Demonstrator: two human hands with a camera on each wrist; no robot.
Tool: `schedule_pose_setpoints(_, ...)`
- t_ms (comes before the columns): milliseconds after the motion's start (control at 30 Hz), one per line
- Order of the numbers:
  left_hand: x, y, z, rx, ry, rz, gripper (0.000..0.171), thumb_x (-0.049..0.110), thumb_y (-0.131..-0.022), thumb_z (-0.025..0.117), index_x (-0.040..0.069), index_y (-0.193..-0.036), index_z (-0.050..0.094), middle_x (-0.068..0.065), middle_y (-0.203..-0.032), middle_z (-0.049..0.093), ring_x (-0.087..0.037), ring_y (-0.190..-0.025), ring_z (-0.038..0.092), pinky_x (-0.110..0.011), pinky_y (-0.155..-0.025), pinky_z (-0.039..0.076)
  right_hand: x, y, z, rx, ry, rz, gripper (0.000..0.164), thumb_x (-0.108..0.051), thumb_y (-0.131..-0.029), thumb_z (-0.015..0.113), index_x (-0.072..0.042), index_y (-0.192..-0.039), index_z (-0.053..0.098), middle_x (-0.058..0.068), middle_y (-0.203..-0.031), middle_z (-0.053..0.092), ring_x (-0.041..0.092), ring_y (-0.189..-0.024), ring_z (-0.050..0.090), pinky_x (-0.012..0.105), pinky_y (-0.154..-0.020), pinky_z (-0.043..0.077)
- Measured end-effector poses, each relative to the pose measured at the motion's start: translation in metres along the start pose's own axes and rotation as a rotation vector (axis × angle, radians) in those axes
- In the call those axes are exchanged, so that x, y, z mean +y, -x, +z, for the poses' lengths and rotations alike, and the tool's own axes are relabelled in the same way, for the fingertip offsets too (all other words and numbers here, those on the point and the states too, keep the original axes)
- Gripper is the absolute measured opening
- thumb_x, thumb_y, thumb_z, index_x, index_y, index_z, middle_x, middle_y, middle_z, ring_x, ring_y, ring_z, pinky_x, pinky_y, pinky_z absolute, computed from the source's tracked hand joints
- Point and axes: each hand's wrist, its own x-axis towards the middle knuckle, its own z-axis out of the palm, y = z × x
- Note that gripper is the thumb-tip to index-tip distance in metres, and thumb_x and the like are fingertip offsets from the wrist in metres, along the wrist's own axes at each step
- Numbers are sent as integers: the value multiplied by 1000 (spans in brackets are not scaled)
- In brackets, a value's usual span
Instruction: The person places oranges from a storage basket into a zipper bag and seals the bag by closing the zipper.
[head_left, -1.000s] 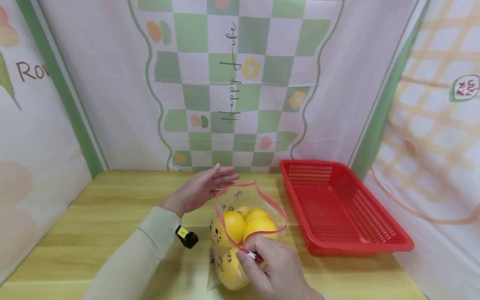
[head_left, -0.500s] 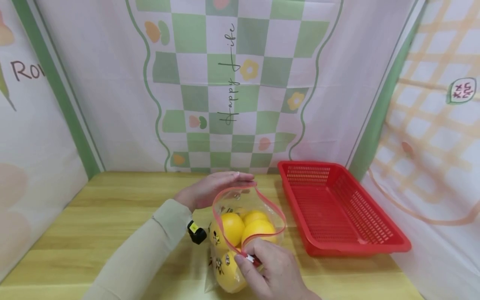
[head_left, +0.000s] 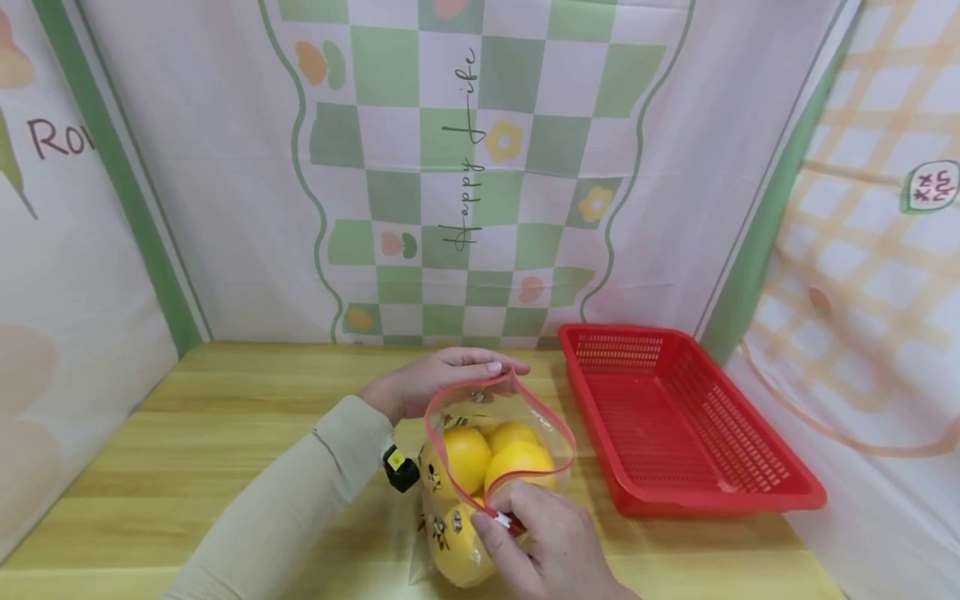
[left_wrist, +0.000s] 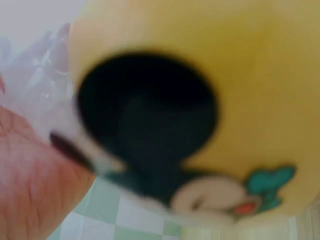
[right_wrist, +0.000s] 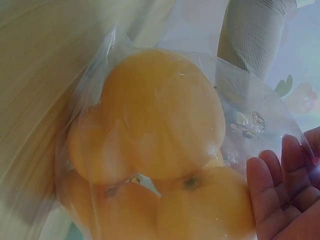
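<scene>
Several oranges fill a clear zip bag with a red-edged mouth and cartoon prints, its mouth gaping upward. My right hand pinches the near end of the red edge by the white zip slider; its other fingers lie along the bag's side. Behind the far rim is my left hand, fingers extended and thumb by the red edge; whether it grips the rim is hard to tell. Close up in the left wrist view, a printed mouse figure is blurred over an orange.
A red plastic basket with slotted walls stands on the wooden table, right of the bag. A patterned cloth hangs behind the table, with more cloth at both sides. A black wrist camera hangs under the left sleeve.
My left hand has moved right and slightly down, from beside the bag to behind its far rim, with the thumb now at the edge. The right hand keeps its pinch.
</scene>
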Motion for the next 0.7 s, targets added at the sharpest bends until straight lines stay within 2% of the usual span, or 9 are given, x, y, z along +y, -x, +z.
schedule_pose_setpoints(133, 0, -1, 4, 18, 18, 19, 42, 25, -110, 47, 6, -146, 58, -11, -147, 62, -23, -137, 57, -48, -117, 41, 0, 2, -1, 5, -4, 0, 16, -16, -92, 75, -24, -91, 60, -17, -76, 53, -7, -69, 47, 3, -65, 36)
schedule_pose_setpoints(200, -1, -1, 5, 27, 32, 34, 38, 20, -109, 49, 4, -142, 60, -13, -144, 62, -26, -133, 58, -48, -116, 42, -1, 3, -3, -9, -5, 29, 18, -16, -91, 76, -25, -92, 60, -18, -76, 53, -7, -69, 47, 3, -65, 36)
schedule_pose_setpoints(367, 1, -2, 10, 49, 57, 35, 29, 12, -108, 51, 0, -132, 61, -5, -127, 68, -35, -129, 57, -44, -113, 48, -3, 5, -8, -42, -22, 105, 23, -12, -90, 77, -27, -93, 60, -19, -78, 54, -6, -70, 48, 5, -65, 38)
schedule_pose_setpoints(533, 2, 1, 13, 92, 71, 13, 19, 14, -108, 53, 5, -121, 63, 1, -113, 67, -31, -121, 60, -50, -114, 46, -1, 7, -11, -21, -34, 119, 24, -9, -88, 78, -26, -93, 61, -18, -78, 56, -5, -70, 51, 7, -65, 43)
schedule_pose_setpoints(700, -1, 5, 13, 170, 84, 50, 15, 14, -108, 53, 10, -113, 66, 1, -111, 66, -29, -120, 61, -50, -113, 46, 3, 8, -17, 10, -44, 145, 26, -6, -87, 78, -26, -92, 61, -17, -77, 55, -5, -68, 50, 7, -62, 42)
